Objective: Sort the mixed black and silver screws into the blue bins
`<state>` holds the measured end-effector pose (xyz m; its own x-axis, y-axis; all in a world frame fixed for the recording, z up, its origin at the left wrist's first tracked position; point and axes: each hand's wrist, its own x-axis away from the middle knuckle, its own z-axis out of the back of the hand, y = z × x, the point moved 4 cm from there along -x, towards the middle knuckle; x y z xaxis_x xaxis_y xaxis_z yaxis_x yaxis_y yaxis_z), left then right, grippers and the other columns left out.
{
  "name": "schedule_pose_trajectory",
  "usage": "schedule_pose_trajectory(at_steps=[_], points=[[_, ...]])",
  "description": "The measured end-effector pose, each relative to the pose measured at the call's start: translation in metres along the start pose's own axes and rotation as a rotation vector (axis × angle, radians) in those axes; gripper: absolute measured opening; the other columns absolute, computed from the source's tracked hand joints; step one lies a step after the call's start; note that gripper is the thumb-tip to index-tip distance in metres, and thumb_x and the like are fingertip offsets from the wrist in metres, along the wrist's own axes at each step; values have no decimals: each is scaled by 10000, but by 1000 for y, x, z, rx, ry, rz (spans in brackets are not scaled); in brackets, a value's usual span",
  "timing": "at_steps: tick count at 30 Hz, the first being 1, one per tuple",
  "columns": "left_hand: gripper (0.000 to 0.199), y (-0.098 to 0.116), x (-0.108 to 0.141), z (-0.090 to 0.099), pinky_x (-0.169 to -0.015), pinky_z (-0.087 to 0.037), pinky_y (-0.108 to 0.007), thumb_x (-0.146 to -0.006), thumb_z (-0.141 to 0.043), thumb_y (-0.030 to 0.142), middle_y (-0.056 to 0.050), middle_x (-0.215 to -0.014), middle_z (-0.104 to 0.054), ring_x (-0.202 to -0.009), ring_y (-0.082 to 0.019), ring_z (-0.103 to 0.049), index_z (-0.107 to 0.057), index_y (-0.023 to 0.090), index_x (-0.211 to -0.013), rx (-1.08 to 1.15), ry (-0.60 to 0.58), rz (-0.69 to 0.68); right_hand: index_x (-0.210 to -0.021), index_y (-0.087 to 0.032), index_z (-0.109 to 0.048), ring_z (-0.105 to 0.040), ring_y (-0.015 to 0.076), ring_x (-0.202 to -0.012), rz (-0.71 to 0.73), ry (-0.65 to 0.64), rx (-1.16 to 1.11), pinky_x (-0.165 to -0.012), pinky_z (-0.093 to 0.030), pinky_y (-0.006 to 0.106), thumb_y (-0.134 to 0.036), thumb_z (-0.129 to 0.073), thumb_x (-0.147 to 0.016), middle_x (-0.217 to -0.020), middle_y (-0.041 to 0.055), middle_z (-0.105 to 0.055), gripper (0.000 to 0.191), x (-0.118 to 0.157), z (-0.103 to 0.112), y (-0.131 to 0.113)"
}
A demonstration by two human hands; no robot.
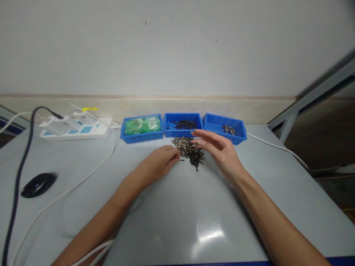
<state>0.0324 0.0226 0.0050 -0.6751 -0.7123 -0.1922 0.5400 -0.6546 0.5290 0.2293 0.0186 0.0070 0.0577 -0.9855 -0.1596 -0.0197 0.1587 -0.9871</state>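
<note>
- Seen from the head camera, our left hand [165, 159] curls shut beside a dark screw [182, 160]; whether it grips anything, we cannot tell.
- Our right hand [222, 151] reaches in with fingers parted, at the screw pile [186, 146] near the table's [166, 221] far edge.
- Three blue bins [183, 133] line that edge, just behind the pile.

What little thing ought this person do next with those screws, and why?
I'd probably have the left hand carry the single dark screw at its fingertips to the middle blue bin. Dark screws lie in that bin, while the right bin has shinier pieces. I can't tell whether the fingers already pinch the screw.
</note>
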Motion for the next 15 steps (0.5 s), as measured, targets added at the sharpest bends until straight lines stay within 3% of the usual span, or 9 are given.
schedule_pose_trajectory(at_steps=[3, 7, 15], points=[[74, 5, -1, 9, -706, -489, -248, -900, -617, 96, -3, -797, -680, -722, -143, -630, -636, 168, -896, 59, 158, -4, -1024, -223, -785, -753, 227, -879, -66, -28, 74, -902, -597, 438, -377, -776, -823, -988, 79, -800, 253, 1, -2, 5], [83, 12, 1, 18, -722, -517, -212, -879, -665, 104, 14, -814, -710, -718, -114, -654, -647, 173, -923, 134, 348, -17, -1048, -214, -782, -757, 224, -892, -146, -178, 84, -862, -605, 394, -358, -804, -788, -994, 80, -800, 298, 5, -12, 9], [73, 14, 2, 15, -731, -549, -216, -873, -696, 124, 10, -799, -720, -718, -114, -675, -664, 169, -920, 196, 381, -18, -929, -207, -807, -753, 186, -765, -266, -229, -71, -717, -603, 306, -329, -861, -721, -819, 61, -796, 247, 8, -11, 6]])
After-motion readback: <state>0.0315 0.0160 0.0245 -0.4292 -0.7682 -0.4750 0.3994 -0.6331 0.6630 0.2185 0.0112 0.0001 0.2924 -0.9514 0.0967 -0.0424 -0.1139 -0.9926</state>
